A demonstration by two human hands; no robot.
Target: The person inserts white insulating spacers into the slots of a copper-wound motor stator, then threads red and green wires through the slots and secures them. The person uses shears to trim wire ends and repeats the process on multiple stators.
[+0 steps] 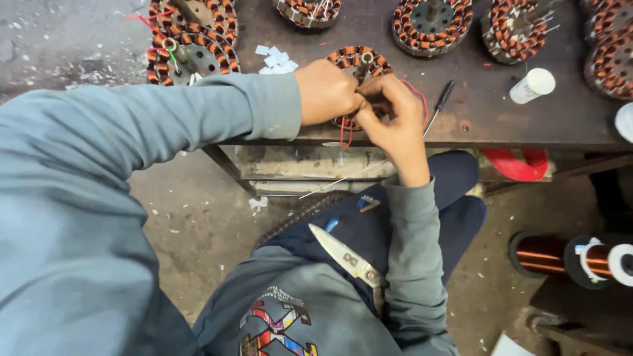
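Fingers of both hands, left [326, 92] and right [390, 112], pinch the stator's [358, 60] red lead [347, 134]; hard tugging might snap it.

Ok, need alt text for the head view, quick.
Both hands, left hand and right hand, meet over a copper-wound coil ring with red wire at the bench edge. More coil rings sit behind; scissors lie in the lap.
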